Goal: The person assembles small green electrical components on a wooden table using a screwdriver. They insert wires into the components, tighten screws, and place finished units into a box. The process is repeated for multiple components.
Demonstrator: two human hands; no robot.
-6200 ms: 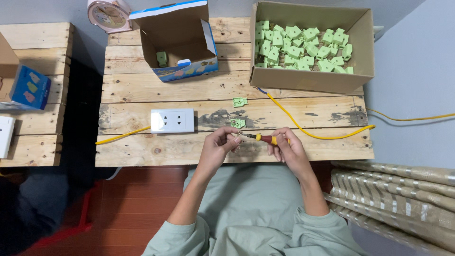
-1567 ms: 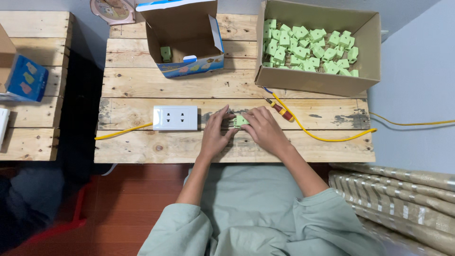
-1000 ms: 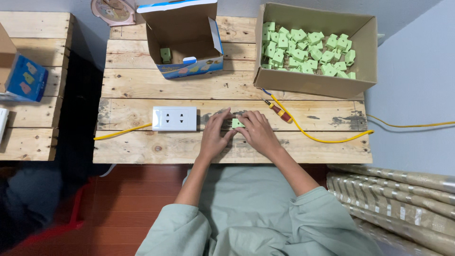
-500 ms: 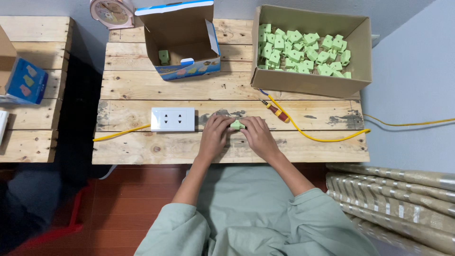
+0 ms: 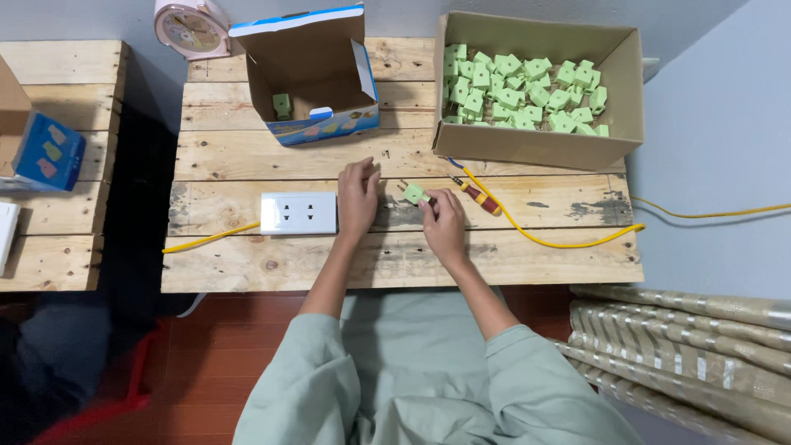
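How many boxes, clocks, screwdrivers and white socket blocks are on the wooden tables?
Cardboard boxes: 3 (big brown box, blue and white box, box at the left edge)
Pink clock: 1
Screwdriver: 1
White socket block: 1
Total: 6

On a wooden table [image 5: 247, 264], a socket plate [image 5: 298, 213] lies just left of the left hand [image 5: 358, 198]; the right hand [image 5: 445, 222] holds a small plug [image 5: 414, 194] beside it, a screwdriver [image 5: 476, 196] to its right across a cable [image 5: 544, 239]. Behind stand an open box [image 5: 313, 74] and, further right, a carton [image 5: 535, 144] full of plugs [image 5: 519, 86]; a clock [image 5: 188, 26] sits at the far left corner
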